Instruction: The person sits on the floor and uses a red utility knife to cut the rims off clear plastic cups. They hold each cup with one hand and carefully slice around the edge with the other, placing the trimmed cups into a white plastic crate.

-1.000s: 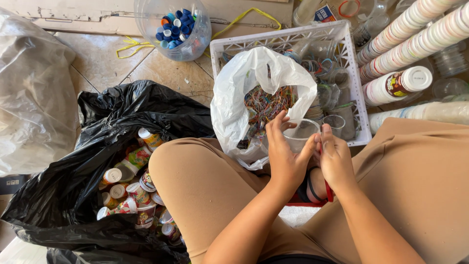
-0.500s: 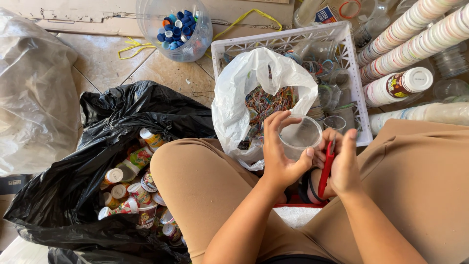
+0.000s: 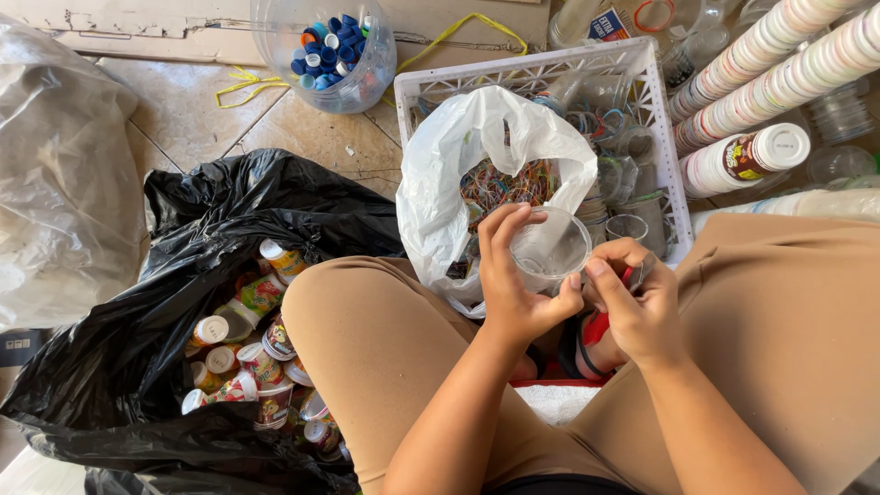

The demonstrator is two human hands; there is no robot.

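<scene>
Two hands meet at centre frame: the left hand (image 3: 513, 293) pinches a clear plastic cup (image 3: 550, 249), while the right hand (image 3: 637, 307) closes on a red-handled tool (image 3: 628, 275) beside its rim. Many labelled cups (image 3: 252, 353) wait in the black bag (image 3: 137, 367), lower left.

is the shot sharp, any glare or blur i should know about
Head view: mostly sharp, lit evenly by soft daylight with weak shadows; the left hand and the clear cup it holds are crisp, the right hand slightly soft; bright sheen on the white plastic bag and glossy highlights on the black bag; wide-angle bending shows at the stacked cups near the edge.
</scene>
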